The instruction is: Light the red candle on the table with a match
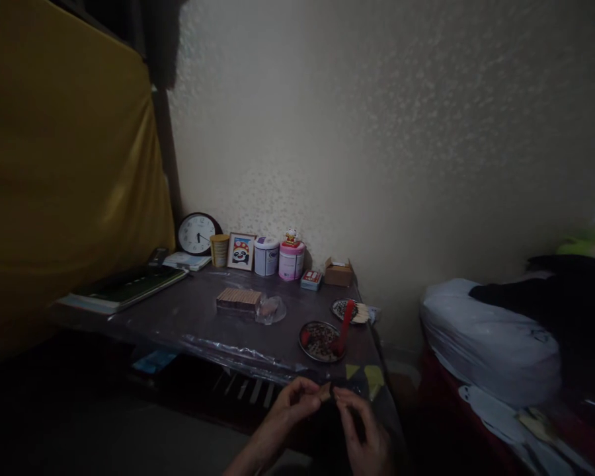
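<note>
My left hand [297, 404] and my right hand [361, 423] meet just off the table's front edge, fingers closed in a pinch. Between their fingertips is a small tan piece [326, 393] with a dark end; dim light hides its exact kind. Beyond the hands lies a round metal plate [303, 350] of small mottled bits, with a red spoon-like tool [346, 324] leaning up out of it. Behind this stands a second, smaller plate [335, 311] with pale sticks [361, 313] at its side. A neat row of thin brown pieces [238, 299] sits mid-table beside a clear plastic bag [272, 309].
Plastic sheeting covers the dark table [198, 324]. Along the wall stand a clock [197, 233], a yellow cup [219, 251], a framed panda picture [240, 252], two tins [266, 258] and a cardboard box [338, 272]. Books [129, 289] lie left; a white bundle [490, 337] is right.
</note>
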`<state>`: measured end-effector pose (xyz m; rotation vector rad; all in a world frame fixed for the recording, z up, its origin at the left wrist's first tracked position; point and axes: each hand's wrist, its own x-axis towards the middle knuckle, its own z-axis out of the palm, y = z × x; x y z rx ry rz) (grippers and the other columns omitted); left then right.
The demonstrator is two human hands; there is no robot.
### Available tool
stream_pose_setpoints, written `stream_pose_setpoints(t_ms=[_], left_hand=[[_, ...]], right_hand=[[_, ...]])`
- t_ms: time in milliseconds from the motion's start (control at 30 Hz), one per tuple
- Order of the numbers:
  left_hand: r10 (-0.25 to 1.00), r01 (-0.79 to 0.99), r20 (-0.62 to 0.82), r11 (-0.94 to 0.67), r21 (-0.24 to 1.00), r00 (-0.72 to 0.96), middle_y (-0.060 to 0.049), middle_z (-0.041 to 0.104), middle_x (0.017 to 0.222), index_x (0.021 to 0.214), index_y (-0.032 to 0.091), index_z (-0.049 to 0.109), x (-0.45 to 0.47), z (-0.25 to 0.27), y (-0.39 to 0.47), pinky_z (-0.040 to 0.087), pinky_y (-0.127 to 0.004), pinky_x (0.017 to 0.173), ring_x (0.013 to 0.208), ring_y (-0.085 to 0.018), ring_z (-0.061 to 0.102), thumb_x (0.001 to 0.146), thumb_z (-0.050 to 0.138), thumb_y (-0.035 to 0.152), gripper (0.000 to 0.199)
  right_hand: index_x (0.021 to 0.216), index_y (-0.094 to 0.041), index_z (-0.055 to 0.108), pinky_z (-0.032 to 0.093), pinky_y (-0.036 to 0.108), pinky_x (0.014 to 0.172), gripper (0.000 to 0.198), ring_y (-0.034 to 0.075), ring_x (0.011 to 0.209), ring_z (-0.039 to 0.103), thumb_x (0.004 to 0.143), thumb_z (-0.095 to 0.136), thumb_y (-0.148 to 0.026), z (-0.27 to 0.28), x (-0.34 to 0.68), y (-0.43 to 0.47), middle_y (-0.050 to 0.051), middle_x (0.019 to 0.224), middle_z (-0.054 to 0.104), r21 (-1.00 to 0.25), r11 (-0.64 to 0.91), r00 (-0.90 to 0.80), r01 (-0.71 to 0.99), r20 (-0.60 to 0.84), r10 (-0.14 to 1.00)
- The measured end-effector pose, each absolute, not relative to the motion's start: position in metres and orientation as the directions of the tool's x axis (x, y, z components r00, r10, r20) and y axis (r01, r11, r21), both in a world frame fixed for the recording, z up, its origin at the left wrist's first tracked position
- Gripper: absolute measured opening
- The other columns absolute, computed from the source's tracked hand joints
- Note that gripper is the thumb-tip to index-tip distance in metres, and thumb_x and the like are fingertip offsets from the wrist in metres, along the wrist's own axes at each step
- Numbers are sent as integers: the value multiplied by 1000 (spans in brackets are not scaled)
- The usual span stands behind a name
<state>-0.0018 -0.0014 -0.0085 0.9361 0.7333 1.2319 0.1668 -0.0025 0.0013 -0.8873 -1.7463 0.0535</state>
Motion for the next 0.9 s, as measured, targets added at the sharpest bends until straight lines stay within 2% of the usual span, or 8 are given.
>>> stream_pose_setpoints(t_ms=[133,300,500,900], left_hand=[[982,-447,9,78,891,189,1,58,73,81,18,63,-2,-8,-2,32,-25,68,71,-14,49,60,76,39,33],[983,-458,33,55,887,183,-1,62,82,85,19,63,-2,-8,-2,35,-27,74,79,-17,52,64,74,38,31],[982,-483,6,87,871,188,0,62,76,85,18,63,-2,-9,-1,35,-26,72,72,-14,52,65,74,36,29],[983,-535,69,35,844,172,1,59,73,83,18,63,0,-9,0,33,-25,71,72,-13,50,65,74,33,25]], right_hand=[[87,-24,63,58,21,68,12,16,74,72,86,51,-26,4,163,-5,4,84,74,-447,723,-70,526,825,561],[87,-23,62,57,24,73,11,16,82,70,85,52,-21,1,161,-4,5,87,73,-442,727,-82,526,824,560],[87,-22,61,56,24,72,12,15,80,69,86,50,-18,2,159,-2,5,84,72,-447,726,-76,522,824,561],[86,-24,64,57,21,69,11,16,76,71,85,53,-27,1,159,1,3,83,74,-476,715,-24,511,824,566]])
